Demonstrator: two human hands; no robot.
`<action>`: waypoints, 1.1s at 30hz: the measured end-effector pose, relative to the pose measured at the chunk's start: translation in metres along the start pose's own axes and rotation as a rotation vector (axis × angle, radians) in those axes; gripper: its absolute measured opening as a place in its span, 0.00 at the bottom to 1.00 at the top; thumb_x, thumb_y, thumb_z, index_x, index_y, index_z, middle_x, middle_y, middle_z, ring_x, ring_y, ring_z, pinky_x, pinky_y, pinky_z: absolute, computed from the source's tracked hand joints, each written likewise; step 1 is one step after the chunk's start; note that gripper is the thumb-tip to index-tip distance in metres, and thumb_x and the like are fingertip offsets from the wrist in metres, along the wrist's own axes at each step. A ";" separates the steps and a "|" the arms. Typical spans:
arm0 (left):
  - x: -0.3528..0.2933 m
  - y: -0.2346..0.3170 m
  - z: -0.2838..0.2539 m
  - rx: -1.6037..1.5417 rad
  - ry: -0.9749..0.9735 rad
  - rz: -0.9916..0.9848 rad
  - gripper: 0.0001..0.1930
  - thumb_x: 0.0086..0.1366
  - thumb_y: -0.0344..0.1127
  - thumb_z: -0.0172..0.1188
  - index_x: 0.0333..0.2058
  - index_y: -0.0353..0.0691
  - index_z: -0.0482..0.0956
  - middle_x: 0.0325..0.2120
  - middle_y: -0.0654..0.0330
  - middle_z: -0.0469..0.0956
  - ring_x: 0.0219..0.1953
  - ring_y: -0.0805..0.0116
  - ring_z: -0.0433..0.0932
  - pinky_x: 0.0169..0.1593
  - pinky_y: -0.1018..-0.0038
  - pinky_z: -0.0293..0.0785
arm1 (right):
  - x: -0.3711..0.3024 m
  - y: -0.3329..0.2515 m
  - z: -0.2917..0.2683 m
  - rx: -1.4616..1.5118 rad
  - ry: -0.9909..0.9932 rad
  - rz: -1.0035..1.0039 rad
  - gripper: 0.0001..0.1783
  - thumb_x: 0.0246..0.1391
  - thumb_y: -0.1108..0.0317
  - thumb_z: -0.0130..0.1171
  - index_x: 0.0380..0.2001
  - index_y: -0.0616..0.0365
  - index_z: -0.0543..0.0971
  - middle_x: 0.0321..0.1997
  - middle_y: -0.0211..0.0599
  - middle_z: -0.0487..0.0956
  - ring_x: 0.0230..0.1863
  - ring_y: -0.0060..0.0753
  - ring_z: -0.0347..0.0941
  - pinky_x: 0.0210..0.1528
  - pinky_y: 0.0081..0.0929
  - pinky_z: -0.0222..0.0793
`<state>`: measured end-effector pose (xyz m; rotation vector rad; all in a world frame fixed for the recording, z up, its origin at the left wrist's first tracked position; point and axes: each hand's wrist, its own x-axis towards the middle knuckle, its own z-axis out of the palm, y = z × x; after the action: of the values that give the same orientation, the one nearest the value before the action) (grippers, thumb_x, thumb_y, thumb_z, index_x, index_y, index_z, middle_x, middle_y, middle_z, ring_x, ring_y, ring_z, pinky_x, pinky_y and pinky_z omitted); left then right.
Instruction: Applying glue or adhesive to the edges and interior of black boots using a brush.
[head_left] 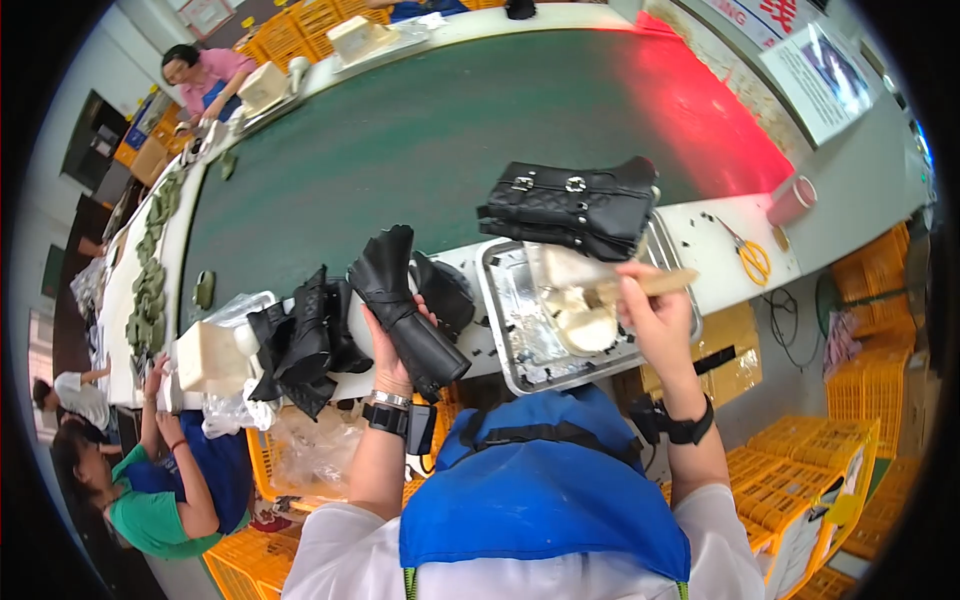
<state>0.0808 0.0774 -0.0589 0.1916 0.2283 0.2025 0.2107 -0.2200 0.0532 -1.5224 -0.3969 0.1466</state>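
Note:
My left hand is closed around a black leather boot upper, tilted with its wide end toward me. My right hand grips the wooden handle of a brush. The brush's working end is over a whitish glue container, and I cannot make out its bristles. This container sits in a metal tray strewn with black scraps. Black boot uppers with buckles lie at the tray's far side. More black uppers are heaped left of my left hand.
A green conveyor belt runs beyond the white table edge. Yellow-handled scissors and a pink cup are at right. Orange crates stand below. A co-worker in green sits at left, near a white block-shaped container.

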 end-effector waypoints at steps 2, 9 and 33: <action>-0.003 0.003 -0.002 0.009 -0.004 0.028 0.39 0.56 0.68 0.44 0.47 0.33 0.66 0.39 0.54 0.74 0.38 0.61 0.76 0.49 0.63 0.72 | -0.010 0.007 -0.009 -0.006 0.045 0.107 0.09 0.54 0.69 0.54 0.35 0.63 0.76 0.20 0.26 0.72 0.19 0.12 0.65 0.21 0.11 0.60; -0.029 0.035 0.033 0.242 -0.043 0.269 0.33 0.61 0.53 0.47 0.54 0.30 0.59 0.53 0.46 0.63 0.56 0.55 0.62 0.60 0.61 0.57 | -0.019 0.009 -0.024 -0.047 0.072 0.130 0.10 0.55 0.67 0.54 0.32 0.65 0.75 0.19 0.29 0.73 0.19 0.13 0.65 0.21 0.12 0.61; 0.048 0.036 -0.022 2.333 1.057 0.763 0.40 0.43 0.47 0.67 0.56 0.46 0.60 0.39 0.51 0.68 0.42 0.52 0.69 0.43 0.58 0.65 | -0.022 0.009 -0.010 -0.147 0.006 0.042 0.07 0.53 0.71 0.54 0.29 0.66 0.75 0.18 0.27 0.72 0.18 0.13 0.65 0.20 0.13 0.59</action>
<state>0.1153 0.1260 -0.0828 2.5493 1.3910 0.7105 0.1948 -0.2364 0.0405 -1.6759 -0.3772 0.1482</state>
